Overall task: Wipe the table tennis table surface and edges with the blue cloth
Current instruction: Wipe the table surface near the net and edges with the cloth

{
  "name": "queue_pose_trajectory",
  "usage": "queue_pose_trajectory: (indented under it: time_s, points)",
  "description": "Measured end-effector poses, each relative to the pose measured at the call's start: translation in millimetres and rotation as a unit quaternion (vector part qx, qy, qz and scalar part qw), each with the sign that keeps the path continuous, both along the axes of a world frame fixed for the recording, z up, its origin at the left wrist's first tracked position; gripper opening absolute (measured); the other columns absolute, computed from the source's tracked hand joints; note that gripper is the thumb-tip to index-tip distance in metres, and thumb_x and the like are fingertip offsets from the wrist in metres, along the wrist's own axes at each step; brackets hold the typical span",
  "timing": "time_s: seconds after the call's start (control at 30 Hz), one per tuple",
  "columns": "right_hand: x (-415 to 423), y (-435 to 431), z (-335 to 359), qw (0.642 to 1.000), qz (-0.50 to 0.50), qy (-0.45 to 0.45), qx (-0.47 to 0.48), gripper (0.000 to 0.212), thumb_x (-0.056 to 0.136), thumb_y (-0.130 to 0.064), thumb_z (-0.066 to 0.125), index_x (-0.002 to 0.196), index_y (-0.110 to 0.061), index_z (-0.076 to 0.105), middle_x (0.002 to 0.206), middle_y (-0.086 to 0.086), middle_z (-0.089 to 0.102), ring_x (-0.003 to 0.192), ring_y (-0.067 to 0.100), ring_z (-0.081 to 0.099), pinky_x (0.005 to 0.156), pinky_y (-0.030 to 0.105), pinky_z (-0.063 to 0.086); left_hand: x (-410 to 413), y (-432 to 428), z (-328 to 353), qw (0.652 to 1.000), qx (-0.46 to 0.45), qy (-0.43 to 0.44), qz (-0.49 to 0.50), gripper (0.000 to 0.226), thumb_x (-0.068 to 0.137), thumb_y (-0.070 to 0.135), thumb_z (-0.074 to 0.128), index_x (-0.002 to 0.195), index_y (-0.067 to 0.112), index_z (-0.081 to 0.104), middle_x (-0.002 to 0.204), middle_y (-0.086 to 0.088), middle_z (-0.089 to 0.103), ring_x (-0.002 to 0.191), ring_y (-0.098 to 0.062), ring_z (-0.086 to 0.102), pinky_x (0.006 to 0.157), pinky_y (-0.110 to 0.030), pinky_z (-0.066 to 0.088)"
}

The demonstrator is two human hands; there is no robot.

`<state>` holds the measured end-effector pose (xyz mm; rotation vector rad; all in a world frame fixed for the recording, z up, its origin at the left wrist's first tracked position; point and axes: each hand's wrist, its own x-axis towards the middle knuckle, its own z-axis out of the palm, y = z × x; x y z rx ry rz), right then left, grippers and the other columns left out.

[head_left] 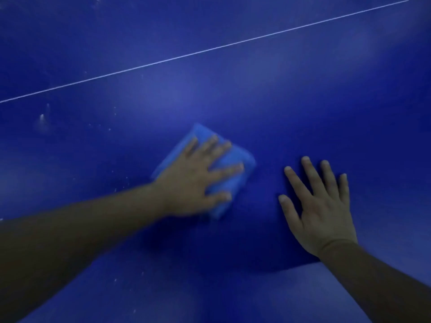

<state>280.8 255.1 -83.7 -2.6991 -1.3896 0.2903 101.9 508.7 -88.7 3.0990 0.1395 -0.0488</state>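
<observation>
Bare forearms (81,241), left hand (193,183), right hand (324,215)

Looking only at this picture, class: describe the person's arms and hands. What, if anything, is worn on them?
The left hand and the right hand are bare: no gloves, no rings show. The left forearm and right forearm are bare to the picture's edge: no sleeve, watch or wristband. The right hand's fingernails are short. The left hand is blurred, its detail unclear.
</observation>
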Motion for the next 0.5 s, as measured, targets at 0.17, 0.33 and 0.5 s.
queue_pose_trajectory:
  time_s: [0.17,0.33,0.5]
  points:
    - [1,2,3,1.000,-0.002,0.004,-0.020,0.064,0.099,-0.061,0.021,0.156,-0.035,0.028,0.167,-0.002,0.016,0.155,0.032,0.007,0.123,0.059,0.006,65,44,5,0.953,-0.006,0.030,0.302,0.070,0.094,0.071,0.015,0.158,0.042,0.014,0.168,-0.011,0.010,0.153,-0.040,0.006,0.120,-0.061,0.004]
    - [0,2,9,0.999,-0.005,0.017,-0.041,0.064,0.098,-0.060,0.023,0.157,-0.035,0.030,0.167,-0.001,0.018,0.154,0.031,0.009,0.122,0.059,0.008,3,-69,0,0.998,-0.061,0.010,0.001,0.067,0.098,0.071,0.029,0.158,0.043,0.021,0.168,-0.008,0.013,0.155,-0.037,0.006,0.121,-0.061,0.003]
    - [2,0,2,1.000,0.004,0.006,-0.017,0.063,0.099,-0.060,0.024,0.155,-0.032,0.033,0.166,0.000,0.021,0.154,0.032,0.013,0.122,0.060,0.010,65,41,9,0.996,-0.006,0.031,0.083,0.069,0.094,0.070,0.024,0.156,0.040,0.027,0.166,-0.011,0.021,0.152,-0.039,0.017,0.119,-0.060,0.014]
